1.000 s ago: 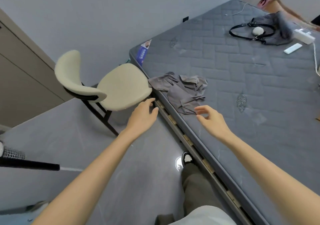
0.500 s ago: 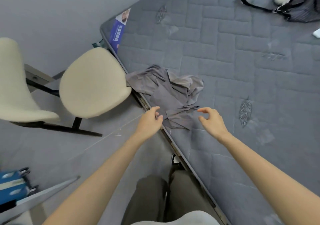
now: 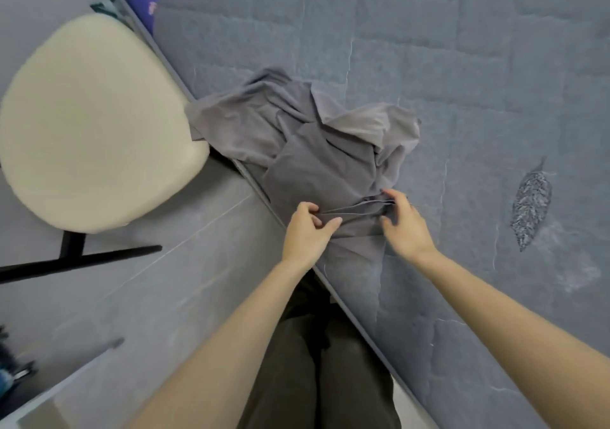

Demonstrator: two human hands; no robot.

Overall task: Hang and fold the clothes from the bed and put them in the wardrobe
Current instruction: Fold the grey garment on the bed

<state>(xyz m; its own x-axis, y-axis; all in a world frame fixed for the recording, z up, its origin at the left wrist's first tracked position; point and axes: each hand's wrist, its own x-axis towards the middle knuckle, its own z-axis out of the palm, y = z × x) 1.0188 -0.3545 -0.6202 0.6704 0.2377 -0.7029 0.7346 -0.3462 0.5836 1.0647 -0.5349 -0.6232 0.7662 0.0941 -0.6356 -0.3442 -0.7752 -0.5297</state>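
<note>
A crumpled grey garment [image 3: 317, 151] lies at the near-left edge of the bed's quilted grey mattress [image 3: 478, 82], one part of it spilling over the edge towards the cream chair seat [image 3: 92, 121] that stands just beside the bed on the left. The left hand [image 3: 305, 233] pinches the near hem of the garment, its thumb and curled fingers closed on a bunched fold right at the mattress edge. The right hand [image 3: 404, 224] grips the same gathered hem a little further right, fingers curled over the cloth and thumb underneath. Between the two hands the fabric is drawn into tight ridges. A leaf pattern [image 3: 531, 202] is stitched into the mattress to the right of the hands. The person's dark trousers [image 3: 313, 369] show below, against the grey floor [image 3: 158, 296].
</note>
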